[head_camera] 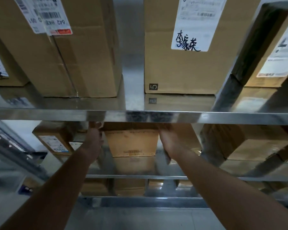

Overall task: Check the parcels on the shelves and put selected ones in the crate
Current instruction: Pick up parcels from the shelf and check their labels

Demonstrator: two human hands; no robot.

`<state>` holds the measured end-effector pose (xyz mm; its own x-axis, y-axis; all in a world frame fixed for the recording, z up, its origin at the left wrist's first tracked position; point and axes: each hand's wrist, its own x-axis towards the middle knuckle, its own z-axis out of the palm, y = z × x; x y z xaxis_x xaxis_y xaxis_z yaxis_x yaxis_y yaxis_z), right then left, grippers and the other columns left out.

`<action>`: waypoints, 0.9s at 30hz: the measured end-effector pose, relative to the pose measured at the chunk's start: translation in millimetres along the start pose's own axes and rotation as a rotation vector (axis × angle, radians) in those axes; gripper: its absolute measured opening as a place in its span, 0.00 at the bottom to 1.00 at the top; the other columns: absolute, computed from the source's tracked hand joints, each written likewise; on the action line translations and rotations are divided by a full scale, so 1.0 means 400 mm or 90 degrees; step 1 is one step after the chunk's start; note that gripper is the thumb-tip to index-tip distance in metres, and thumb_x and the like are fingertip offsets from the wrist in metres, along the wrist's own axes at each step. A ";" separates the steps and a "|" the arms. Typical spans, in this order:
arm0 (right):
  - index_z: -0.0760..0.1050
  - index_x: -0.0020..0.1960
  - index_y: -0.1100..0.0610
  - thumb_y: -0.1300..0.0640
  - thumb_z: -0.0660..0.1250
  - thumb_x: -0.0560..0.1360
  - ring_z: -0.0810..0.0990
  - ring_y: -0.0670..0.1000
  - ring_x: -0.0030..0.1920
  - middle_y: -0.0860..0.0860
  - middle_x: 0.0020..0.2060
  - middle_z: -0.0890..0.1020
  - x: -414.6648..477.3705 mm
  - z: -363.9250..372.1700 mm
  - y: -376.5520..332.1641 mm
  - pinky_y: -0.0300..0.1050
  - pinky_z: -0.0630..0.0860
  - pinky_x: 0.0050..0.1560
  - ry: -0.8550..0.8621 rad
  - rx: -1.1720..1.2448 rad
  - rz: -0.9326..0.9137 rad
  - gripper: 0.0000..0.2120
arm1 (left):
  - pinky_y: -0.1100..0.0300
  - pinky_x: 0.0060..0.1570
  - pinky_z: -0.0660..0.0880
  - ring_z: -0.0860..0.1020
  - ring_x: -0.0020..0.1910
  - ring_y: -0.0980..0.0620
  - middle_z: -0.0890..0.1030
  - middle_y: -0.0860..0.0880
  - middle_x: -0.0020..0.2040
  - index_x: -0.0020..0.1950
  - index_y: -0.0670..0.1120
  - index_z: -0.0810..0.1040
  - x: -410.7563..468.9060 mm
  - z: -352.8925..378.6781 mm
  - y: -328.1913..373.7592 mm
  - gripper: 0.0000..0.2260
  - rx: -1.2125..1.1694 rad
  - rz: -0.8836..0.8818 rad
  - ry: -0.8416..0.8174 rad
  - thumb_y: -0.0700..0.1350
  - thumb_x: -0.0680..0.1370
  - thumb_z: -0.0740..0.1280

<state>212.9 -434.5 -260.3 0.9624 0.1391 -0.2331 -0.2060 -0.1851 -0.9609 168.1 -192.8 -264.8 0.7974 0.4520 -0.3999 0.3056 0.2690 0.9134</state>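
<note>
A brown cardboard parcel (132, 142) stands on the middle steel shelf (140, 177), its top hidden behind the edge of the shelf above. My left hand (92, 138) grips its left side, with the fingertips partly hidden under that upper shelf edge. My right hand (169, 138) holds its right side, fingers wrapped round the far edge. No crate is in view.
The upper steel shelf (57, 114) carries large cardboard boxes: one with shipping labels (65, 55) at left, one with a handwritten label (186, 63) in the middle, another (275, 52) at right. More parcels (55, 140) (256, 143) flank the held one. Smaller boxes (128, 186) sit on the shelf below.
</note>
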 end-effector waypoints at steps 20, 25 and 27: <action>0.75 0.58 0.54 0.43 0.48 0.87 0.77 0.52 0.47 0.54 0.49 0.81 -0.212 0.009 0.103 0.47 0.71 0.43 -0.005 0.122 0.134 0.21 | 0.54 0.46 0.74 0.79 0.50 0.47 0.85 0.49 0.47 0.51 0.48 0.79 -0.274 -0.099 -0.109 0.18 -0.069 -0.003 0.003 0.57 0.87 0.56; 0.77 0.64 0.50 0.39 0.49 0.87 0.80 0.57 0.57 0.57 0.58 0.82 -0.353 0.042 0.108 0.54 0.77 0.52 0.045 0.166 0.139 0.23 | 0.45 0.58 0.77 0.81 0.57 0.41 0.82 0.44 0.56 0.60 0.45 0.76 -0.316 -0.195 -0.146 0.24 -0.048 -0.043 -0.062 0.64 0.85 0.55; 0.78 0.61 0.52 0.38 0.51 0.86 0.79 0.58 0.56 0.57 0.56 0.82 -0.395 0.052 0.107 0.55 0.77 0.54 0.065 0.190 0.154 0.23 | 0.44 0.56 0.77 0.80 0.60 0.39 0.81 0.45 0.58 0.62 0.49 0.77 -0.336 -0.225 -0.148 0.24 -0.036 -0.052 -0.086 0.66 0.84 0.54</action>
<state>48.1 -444.0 -267.7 0.8896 0.0263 -0.4559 -0.4563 0.0922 -0.8851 -4.2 -192.8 -271.8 0.8349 0.3095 -0.4552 0.3456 0.3489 0.8711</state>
